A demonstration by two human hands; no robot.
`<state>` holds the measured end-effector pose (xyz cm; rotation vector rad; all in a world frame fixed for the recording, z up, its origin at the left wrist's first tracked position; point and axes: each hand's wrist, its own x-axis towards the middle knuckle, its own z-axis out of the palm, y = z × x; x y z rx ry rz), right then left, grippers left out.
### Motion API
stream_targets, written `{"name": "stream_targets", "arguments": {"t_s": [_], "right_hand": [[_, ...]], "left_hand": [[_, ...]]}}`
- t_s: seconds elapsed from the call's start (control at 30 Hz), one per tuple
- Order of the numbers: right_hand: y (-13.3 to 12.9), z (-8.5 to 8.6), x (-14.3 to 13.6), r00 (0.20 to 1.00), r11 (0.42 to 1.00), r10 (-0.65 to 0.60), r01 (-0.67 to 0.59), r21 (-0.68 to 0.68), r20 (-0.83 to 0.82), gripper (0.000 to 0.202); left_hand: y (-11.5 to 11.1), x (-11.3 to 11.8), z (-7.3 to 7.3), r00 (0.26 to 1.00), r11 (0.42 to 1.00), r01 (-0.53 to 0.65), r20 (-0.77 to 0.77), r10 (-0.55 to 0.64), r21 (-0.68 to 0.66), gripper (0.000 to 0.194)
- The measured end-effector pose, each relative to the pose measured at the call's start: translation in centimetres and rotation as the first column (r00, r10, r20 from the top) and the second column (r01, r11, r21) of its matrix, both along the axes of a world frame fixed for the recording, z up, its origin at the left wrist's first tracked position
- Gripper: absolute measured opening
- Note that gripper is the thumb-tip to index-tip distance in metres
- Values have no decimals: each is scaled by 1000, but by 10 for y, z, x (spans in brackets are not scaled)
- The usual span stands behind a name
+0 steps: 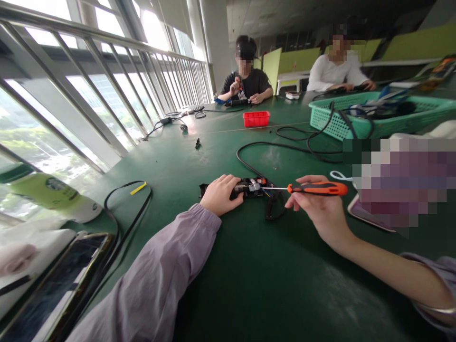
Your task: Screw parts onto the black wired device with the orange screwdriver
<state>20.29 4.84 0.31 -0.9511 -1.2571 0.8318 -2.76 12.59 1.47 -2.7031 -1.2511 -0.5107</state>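
Note:
My left hand point(223, 194) is closed over the left part of an opened black power tool point(251, 194) lying on the green table. Inside the tool's housing, a grey part, an orange part and thin coloured wires show. A black cord point(249, 164) leads from it toward the back right. In my right hand point(322, 211) is a screwdriver point(317, 188) with an orange and black handle, held nearly level. Its thin shaft points left, and the tip is at the tool's exposed inside; whether it touches a screw I cannot tell.
A red tray point(256, 118) and a green basket point(381, 123) with cables stand farther back. A small black piece point(198, 143) lies on the table point(249, 285). At left are a bottle point(53, 192), a phone point(67, 289) and a black strap point(147, 199). Two people sit across.

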Motion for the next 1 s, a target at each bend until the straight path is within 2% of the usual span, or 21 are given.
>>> {"name": "stream_targets", "arguments": {"t_s": [0.07, 0.13, 0.27, 0.4, 0.6, 0.7, 0.87, 0.93, 1.0], "right_hand": [[4, -3, 1, 998, 1000, -2, 4, 26, -58, 27], [6, -4, 3, 998, 999, -31, 32, 21, -46, 25], [2, -2, 6, 993, 999, -45, 46, -7, 112, 14], [-5, -1, 5, 966, 998, -54, 60, -16, 253, 14], [2, -2, 2, 983, 985, -102, 79, 155, 150, 34], [0, 2, 3, 971, 988, -92, 61, 141, 221, 33], [-7, 4, 3, 940, 997, -76, 74, 17, 332, 12], [-6, 2, 3, 947, 995, -99, 87, 55, 306, 13], [-3, 0, 3, 961, 987, -123, 91, 134, 249, 23]], "left_hand": [[0, 0, 0, 1000, 1000, -1, -1, 1, -1, 32], [0, 0, 0, 1000, 1000, 0, 1, 0, -1, 32], [0, 0, 0, 1000, 1000, 6, 8, -6, -3, 33], [-1, 0, 0, 1000, 1000, -2, 3, 2, -8, 32], [-1, 0, 0, 1000, 1000, -8, -4, 8, -1, 32], [-1, 0, 1, 1000, 1000, -12, -7, 12, -7, 32], [-1, 0, 0, 1000, 1000, -6, -7, 6, 2, 33], [0, 0, 0, 1000, 1000, -2, -5, 2, 6, 33], [0, 0, 0, 1000, 1000, -2, -5, 2, 6, 33]]}}
